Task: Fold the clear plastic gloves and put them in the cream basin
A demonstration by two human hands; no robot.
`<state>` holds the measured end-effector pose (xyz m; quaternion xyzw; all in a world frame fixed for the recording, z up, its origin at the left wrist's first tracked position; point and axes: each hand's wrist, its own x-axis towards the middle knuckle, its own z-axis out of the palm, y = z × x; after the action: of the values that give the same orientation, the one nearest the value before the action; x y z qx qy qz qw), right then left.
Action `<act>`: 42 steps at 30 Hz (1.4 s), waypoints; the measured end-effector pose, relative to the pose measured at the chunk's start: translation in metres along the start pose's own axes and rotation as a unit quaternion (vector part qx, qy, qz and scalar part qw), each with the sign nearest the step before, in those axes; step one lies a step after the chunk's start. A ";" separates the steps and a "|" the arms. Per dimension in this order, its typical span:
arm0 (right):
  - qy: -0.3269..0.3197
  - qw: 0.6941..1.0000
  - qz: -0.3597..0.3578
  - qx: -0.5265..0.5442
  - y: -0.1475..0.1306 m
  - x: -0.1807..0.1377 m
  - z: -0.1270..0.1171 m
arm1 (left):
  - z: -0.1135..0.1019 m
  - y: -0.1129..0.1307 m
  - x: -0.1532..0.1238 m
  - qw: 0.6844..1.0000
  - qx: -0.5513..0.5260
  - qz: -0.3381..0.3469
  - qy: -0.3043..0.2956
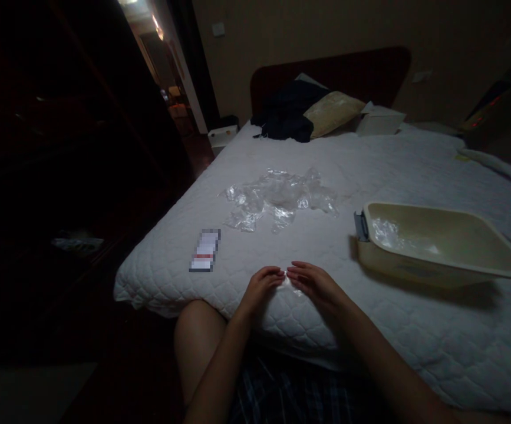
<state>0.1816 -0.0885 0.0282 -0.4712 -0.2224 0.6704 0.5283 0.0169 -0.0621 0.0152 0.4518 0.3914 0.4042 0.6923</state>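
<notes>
Close to the near edge of the bed, my left hand [263, 285] and my right hand [317, 285] face each other with their fingertips almost meeting. Between them is a small shiny piece of clear plastic [294, 288], which looks like a thin bag. The fingers of both hands are bent and pinched at it; my palms hide part of it. Farther up the bed lies a spread pile of clear plastic bags [277, 197], crumpled and overlapping.
To the right stands a cream plastic bin [418, 268] with a grey handle clip and some clear plastic inside. A blurred-out phone [205, 250] lies at left on the white quilted bed [162, 259]. Dark clothing [286, 115], a tan pillow [335, 112] and a white box [379, 122] sit by the headboard.
</notes>
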 end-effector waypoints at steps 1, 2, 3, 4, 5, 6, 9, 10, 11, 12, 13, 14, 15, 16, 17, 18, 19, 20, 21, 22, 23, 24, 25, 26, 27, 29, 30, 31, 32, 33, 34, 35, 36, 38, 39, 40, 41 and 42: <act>0.010 0.999 0.017 0.026 0.003 0.003 -0.003 | -0.002 -0.002 0.002 0.999 -0.044 -0.029 0.013; 0.019 0.998 0.031 0.048 0.005 0.005 -0.009 | -0.005 -0.003 0.004 0.995 -0.084 -0.047 0.018; 0.025 0.997 0.042 0.066 0.006 0.007 -0.015 | -0.009 -0.005 0.005 0.991 -0.118 -0.058 0.015; 0.030 0.995 0.050 0.080 0.005 0.008 -0.022 | -0.013 -0.006 0.006 0.987 -0.145 -0.065 0.007; 0.032 0.994 0.055 0.091 0.004 0.008 -0.029 | -0.016 -0.006 0.007 0.984 -0.166 -0.071 -0.003; 0.034 0.993 0.057 0.098 0.002 0.007 -0.035 | -0.020 -0.007 0.008 0.981 -0.180 -0.075 -0.010; 0.040 0.992 0.054 0.104 -0.004 0.004 -0.051 | -0.025 -0.009 0.009 0.976 -0.200 -0.087 -0.012; 0.041 0.992 0.053 0.105 -0.006 0.003 -0.055 | -0.026 -0.009 0.009 0.975 -0.204 -0.089 -0.011; 0.043 0.992 0.052 0.105 -0.008 0.002 -0.059 | -0.026 -0.009 0.010 0.974 -0.207 -0.091 -0.011; 0.046 0.992 0.050 0.102 -0.010 0.000 -0.062 | -0.027 -0.009 0.010 0.974 -0.208 -0.094 -0.011; 0.051 0.993 0.043 0.094 -0.011 -0.002 -0.065 | -0.027 -0.009 0.009 0.973 -0.207 -0.097 -0.012; 0.059 0.995 0.028 0.077 -0.012 -0.004 -0.066 | -0.027 -0.008 0.009 0.974 -0.205 -0.099 -0.014; 0.072 0.996 0.006 0.049 -0.013 -0.007 -0.067 | -0.028 -0.007 0.008 0.975 -0.199 -0.101 -0.018; 0.085 0.996 -0.019 0.009 -0.013 -0.011 -0.067 | -0.028 -0.006 0.007 0.977 -0.190 -0.097 -0.020; 0.098 0.994 -0.041 -0.038 -0.014 -0.015 -0.066 | -0.029 -0.004 0.006 0.981 -0.175 -0.086 -0.017; 0.106 0.989 -0.056 -0.090 -0.013 -0.019 -0.064 | -0.029 -0.003 0.005 0.986 -0.153 -0.064 -0.006; 0.103 0.983 -0.063 -0.141 -0.012 -0.023 -0.061 | -0.030 -0.001 0.005 0.992 -0.121 -0.032 0.017; 0.089 0.976 -0.059 -0.188 -0.011 -0.026 -0.059 | -0.031 0.000 0.004 0.996 -0.076 0.009 0.052; 0.068 0.970 -0.051 -0.229 -0.009 -0.029 -0.056 | -0.032 0.002 0.004 0.994 -0.019 0.056 0.092; 0.046 0.963 -0.042 -0.263 -0.007 -0.030 -0.054 | -0.034 0.003 0.005 0.985 0.048 0.104 0.130; 0.026 0.956 -0.035 -0.289 -0.004 -0.030 -0.052 | -0.035 0.004 0.005 0.969 0.120 0.148 0.157; 0.010 0.950 -0.033 -0.309 -0.002 -0.029 -0.051 | -0.036 0.004 0.005 0.949 0.189 0.187 0.171; 0.002 0.945 -0.038 -0.325 0.000 -0.028 -0.051 | -0.037 0.004 0.006 0.927 0.252 0.217 0.170; -0.001 0.939 -0.049 -0.341 0.002 -0.025 -0.051 | -0.038 0.004 0.006 0.907 0.307 0.240 0.158; -0.001 0.931 -0.067 -0.358 0.003 -0.021 -0.051 | -0.038 0.003 0.006 0.888 0.353 0.258 0.142; 0.011 0.908 -0.116 -0.403 0.002 -0.013 -0.051 | -0.037 0.000 0.004 0.849 0.434 0.283 0.104; 0.022 0.893 -0.139 -0.428 0.000 -0.008 -0.050 | -0.035 -0.001 0.003 0.829 0.469 0.291 0.085; 0.033 0.878 -0.159 -0.449 -0.002 -0.003 -0.049 | -0.033 -0.002 0.001 0.810 0.501 0.298 0.067; 0.043 0.865 -0.177 -0.467 -0.005 0.003 -0.048 | -0.030 -0.003 -0.001 0.792 0.527 0.304 0.050; 0.052 0.854 -0.192 -0.482 -0.007 0.008 -0.046 | -0.027 -0.004 -0.003 0.776 0.548 0.310 0.032; 0.057 0.844 -0.205 -0.492 -0.010 0.014 -0.044 | -0.024 -0.005 -0.005 0.764 0.563 0.317 0.015; 0.059 0.836 -0.219 -0.500 -0.012 0.019 -0.042 | -0.020 -0.007 -0.007 0.752 0.573 0.326 -0.002; 0.058 0.829 -0.234 -0.505 -0.013 0.025 -0.040 | -0.016 -0.008 -0.010 0.742 0.580 0.336 -0.020; 0.053 0.819 -0.264 -0.508 -0.014 0.034 -0.037 | -0.007 -0.011 -0.015 0.725 0.587 0.356 -0.060; 0.049 0.815 -0.276 -0.507 -0.014 0.039 -0.036 | -0.002 -0.013 -0.018 0.717 0.590 0.363 -0.082; 0.045 0.812 -0.287 -0.506 -0.013 0.042 -0.035 | 0.002 -0.015 -0.020 0.711 0.589 0.371 -0.101; 0.042 0.810 -0.296 -0.505 -0.012 0.046 -0.034 | 0.006 -0.017 -0.022 0.707 0.586 0.378 -0.118; 0.038 0.808 -0.302 -0.503 -0.010 0.048 -0.034 | 0.009 -0.018 -0.024 0.707 0.579 0.384 -0.131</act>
<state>0.2164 -0.0479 0.0014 -0.6052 -0.6397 0.2524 0.4011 0.0205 -0.0919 0.0047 0.9238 0.2465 0.2658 0.1233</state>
